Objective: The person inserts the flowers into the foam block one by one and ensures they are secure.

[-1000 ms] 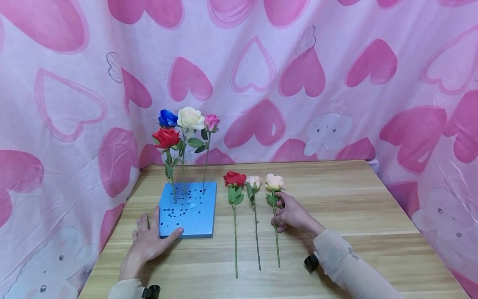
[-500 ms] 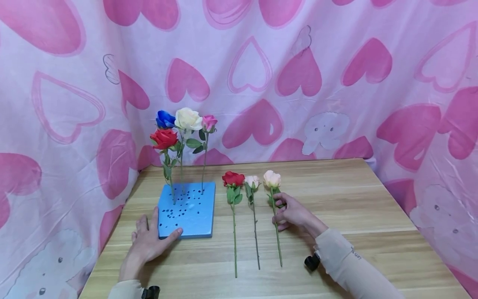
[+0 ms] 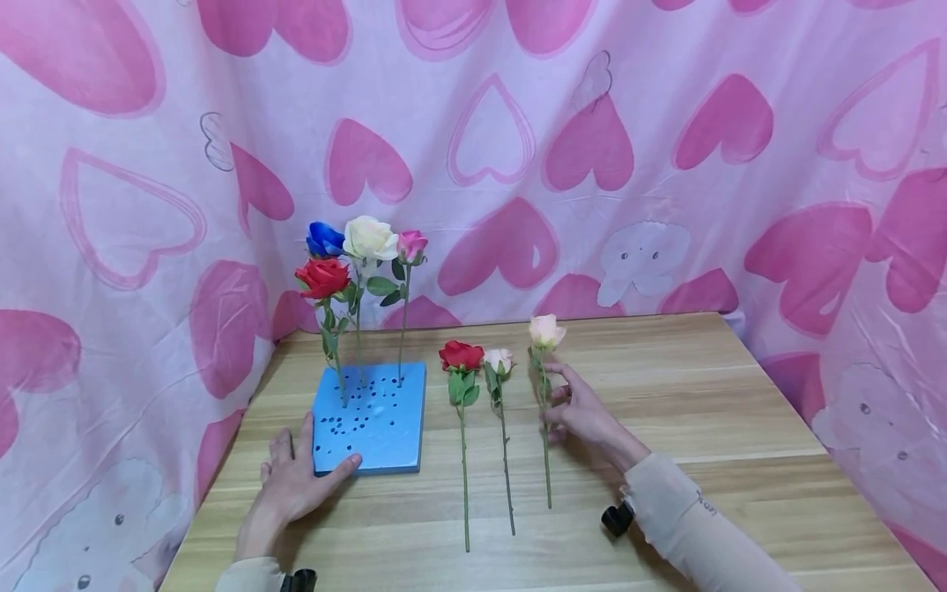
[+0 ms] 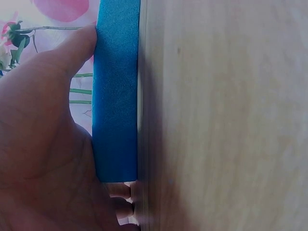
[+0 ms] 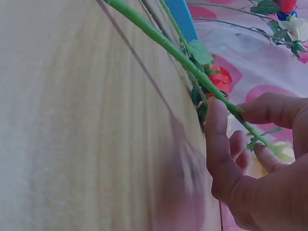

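Note:
My right hand (image 3: 584,415) pinches the green stem of a pale pink rose (image 3: 547,331) between thumb and fingers. In the right wrist view that stem (image 5: 163,41) hangs over the table, apart from its shadow. My left hand (image 3: 296,481) rests against the near left corner of a blue foam block (image 3: 392,450), thumb on its top and fingers spread along its left side. Several holes dot the block's top. A red rose (image 3: 323,278), a blue rose (image 3: 325,238), a white rose (image 3: 370,238) and a bright pink rose (image 3: 411,246) stand upright in it.
Another red rose (image 3: 461,356) and a small pale pink rose (image 3: 498,360) lie side by side on the wooden table (image 3: 703,395), between the block and my right hand. A pink heart-print curtain (image 3: 503,131) hangs behind the table and at its sides.
My right hand has lifted the pale pink rose off the table, and its bloom and stem end have moved away from me. The left hand stays on the block.

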Demonstrator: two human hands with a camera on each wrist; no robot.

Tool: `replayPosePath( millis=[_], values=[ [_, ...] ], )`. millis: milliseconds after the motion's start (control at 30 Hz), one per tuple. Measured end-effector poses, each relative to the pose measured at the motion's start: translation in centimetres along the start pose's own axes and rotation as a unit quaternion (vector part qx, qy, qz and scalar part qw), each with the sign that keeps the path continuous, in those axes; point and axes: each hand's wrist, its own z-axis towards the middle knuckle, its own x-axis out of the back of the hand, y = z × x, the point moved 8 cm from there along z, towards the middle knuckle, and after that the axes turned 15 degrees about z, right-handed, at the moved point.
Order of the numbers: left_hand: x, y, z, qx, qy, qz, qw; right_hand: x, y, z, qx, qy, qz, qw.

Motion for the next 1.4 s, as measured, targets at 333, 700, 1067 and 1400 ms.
replayPosePath(
  millis=[333, 700, 1067, 1400],
  values=[
    [-0.1, -0.3, -0.1, 0.004, -0.001, 0.000, 1.0000, -0.3, -1.6, 0.1, 0.024, -0.007, -0.002, 0.9997],
    [-0.3, -0.5, -0.2, 0.006, -0.003, -0.002, 1.0000, -1.2, -5.2, 0.3, 0.096, -0.032, 0.004, 0.9948],
    [-0.2, -0.1, -0.2, 0.003, 0.001, 0.005, 1.0000, -1.8, -7.9, 0.8, 0.129, -0.048, 0.009, 0.9904],
    [-0.1, -0.1, -0.1, 0.005, 0.006, -0.003, 1.0000, -3.1, -10.4, 1.4, 0.155, -0.055, 0.001, 0.9863]
  ],
)
